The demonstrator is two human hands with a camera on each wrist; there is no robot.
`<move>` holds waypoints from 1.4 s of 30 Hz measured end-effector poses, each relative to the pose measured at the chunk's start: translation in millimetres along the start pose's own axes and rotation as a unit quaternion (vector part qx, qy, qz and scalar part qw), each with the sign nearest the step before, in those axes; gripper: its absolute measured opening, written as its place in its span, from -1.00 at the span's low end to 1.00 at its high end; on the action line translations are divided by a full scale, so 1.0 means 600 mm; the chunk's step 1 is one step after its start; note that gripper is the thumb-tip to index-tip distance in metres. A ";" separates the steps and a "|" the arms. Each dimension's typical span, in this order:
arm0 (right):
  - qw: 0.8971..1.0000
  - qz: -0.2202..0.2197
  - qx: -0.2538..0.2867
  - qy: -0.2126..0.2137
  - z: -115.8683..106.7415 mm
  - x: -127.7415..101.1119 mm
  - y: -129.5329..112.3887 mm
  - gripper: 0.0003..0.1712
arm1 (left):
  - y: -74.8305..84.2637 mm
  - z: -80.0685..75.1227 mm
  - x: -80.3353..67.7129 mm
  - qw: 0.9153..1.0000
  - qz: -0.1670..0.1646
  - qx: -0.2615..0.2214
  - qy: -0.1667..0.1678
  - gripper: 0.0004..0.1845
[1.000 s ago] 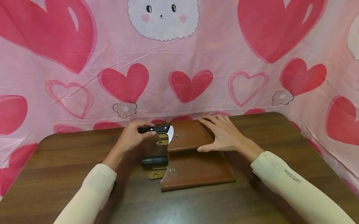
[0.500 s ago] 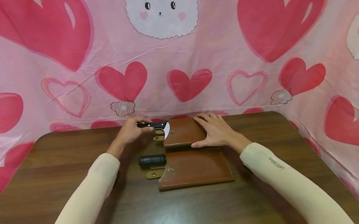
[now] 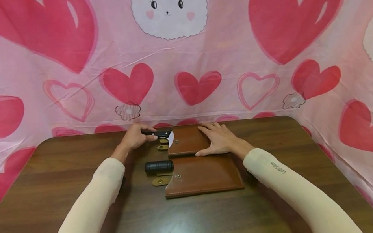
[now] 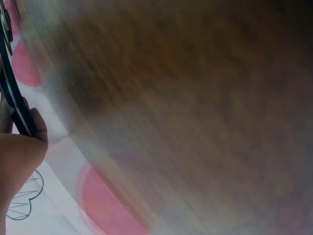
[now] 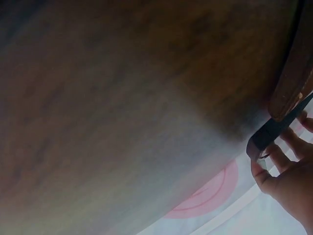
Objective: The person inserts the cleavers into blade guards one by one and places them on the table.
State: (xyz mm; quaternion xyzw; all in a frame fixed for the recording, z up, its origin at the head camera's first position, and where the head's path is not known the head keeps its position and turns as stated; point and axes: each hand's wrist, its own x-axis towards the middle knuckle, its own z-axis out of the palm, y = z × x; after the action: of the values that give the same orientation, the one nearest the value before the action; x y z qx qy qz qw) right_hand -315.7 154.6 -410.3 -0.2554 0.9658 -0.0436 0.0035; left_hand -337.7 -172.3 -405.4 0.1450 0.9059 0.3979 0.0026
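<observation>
At the table's far edge, my left hand [image 3: 134,135] pinches the black riveted handle [image 3: 164,134] of a knife. A pale bit of its blade [image 3: 171,139] shows; the rest is hidden in a brown leather sheath [image 3: 187,140]. My right hand [image 3: 220,139] grips that sheath's right end, thumb at the near edge and fingers spread toward the far edge. In the left wrist view the thumb [image 4: 39,125] presses the handle. Nearer me lies a second brown leather sheath [image 3: 203,174], with a black ribbed handle [image 3: 159,166] sticking out on its left.
A tan snap strap [image 3: 160,181] extends from the near sheath, and another strap [image 3: 162,147] from the far one. The dark wooden table [image 3: 173,229] reaches to a pink heart-printed cloth [image 3: 171,59] hanging behind it. Both wrist views show mostly blurred tabletop.
Both hands and the far sheath with its knife have shifted left, away from overlapping the near sheath. The far sheath now sits lower, just beyond the near one, which stays put.
</observation>
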 end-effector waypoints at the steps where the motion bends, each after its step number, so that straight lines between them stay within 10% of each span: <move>1: 1.000 0.000 0.002 -0.004 0.000 0.000 -0.001 0.36 | 0.000 0.000 0.000 1.000 -0.001 0.000 -0.001 -0.69; 29: 0.998 -0.003 0.024 -0.059 0.004 -0.001 0.007 0.30 | -0.006 0.010 -0.002 1.000 0.013 0.023 -0.015 -0.71; 42: 0.998 0.004 0.061 0.012 -0.028 -0.046 0.021 0.04 | 0.027 -0.024 -0.051 0.986 0.040 0.162 0.028 -0.64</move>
State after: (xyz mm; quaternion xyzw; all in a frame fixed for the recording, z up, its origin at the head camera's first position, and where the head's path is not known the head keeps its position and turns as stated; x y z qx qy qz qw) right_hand -298.5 180.3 -395.0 -0.2500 0.9624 -0.1057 0.0073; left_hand -305.8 -180.0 -387.2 0.1678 0.9518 0.2492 -0.0624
